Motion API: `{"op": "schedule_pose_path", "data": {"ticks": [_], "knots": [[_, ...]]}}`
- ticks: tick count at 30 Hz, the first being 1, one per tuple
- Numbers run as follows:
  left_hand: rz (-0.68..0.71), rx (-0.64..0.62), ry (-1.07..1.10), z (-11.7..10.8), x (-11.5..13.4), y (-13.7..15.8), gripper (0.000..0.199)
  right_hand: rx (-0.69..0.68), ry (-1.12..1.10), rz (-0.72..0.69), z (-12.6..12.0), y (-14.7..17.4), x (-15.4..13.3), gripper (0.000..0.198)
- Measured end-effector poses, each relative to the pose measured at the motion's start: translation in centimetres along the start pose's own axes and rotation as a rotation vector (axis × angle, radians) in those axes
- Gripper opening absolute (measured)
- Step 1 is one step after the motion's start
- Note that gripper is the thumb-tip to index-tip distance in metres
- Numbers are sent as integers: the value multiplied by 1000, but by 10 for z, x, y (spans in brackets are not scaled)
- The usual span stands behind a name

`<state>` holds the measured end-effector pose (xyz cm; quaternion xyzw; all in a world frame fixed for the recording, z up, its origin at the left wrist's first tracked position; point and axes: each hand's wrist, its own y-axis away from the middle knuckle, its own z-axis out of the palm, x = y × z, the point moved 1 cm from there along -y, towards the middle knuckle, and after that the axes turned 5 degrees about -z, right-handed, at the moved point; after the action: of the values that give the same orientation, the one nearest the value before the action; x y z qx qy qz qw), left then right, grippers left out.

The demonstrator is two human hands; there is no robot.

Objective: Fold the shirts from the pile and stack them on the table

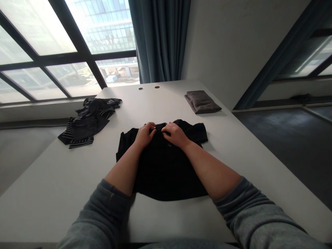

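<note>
A black T-shirt (168, 169) lies spread on the white table in front of me, its collar at the far side and its hem toward me. My left hand (145, 134) pinches the collar edge left of its middle, thumb and fingers closed on the cloth. Just to the right, my right hand (175, 133) grips the same collar the same way. A short sleeve sticks out at the right, and the left sleeve looks bunched. A small light mark shows on the chest beside my right wrist.
On the white table (249, 180), a folded grey-brown cloth (202, 102) lies at the back right. A crumpled heap of dark clothes (89, 121) with white stripes lies at the left edge. Two round cable holes are near the far edge, before a blue curtain (160, 41) and windows.
</note>
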<state>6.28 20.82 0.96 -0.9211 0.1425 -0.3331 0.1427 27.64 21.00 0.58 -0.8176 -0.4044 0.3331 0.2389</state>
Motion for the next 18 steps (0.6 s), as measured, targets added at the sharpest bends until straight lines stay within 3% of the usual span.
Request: {"op": "schedule_pose_path", "data": {"ticks": [6,13,18], "knots": [[-91,-79,43,-4,4,0,7,-231,-67,-44,-7,-1,-15,18],[-128,-113,138,-5,4,-2,9,-164,-62,-66,-13,-5,-20,22],[-159,-134,162,-2,2,-2,8,-247,-84,-44,-10,-3,-15,23]]}}
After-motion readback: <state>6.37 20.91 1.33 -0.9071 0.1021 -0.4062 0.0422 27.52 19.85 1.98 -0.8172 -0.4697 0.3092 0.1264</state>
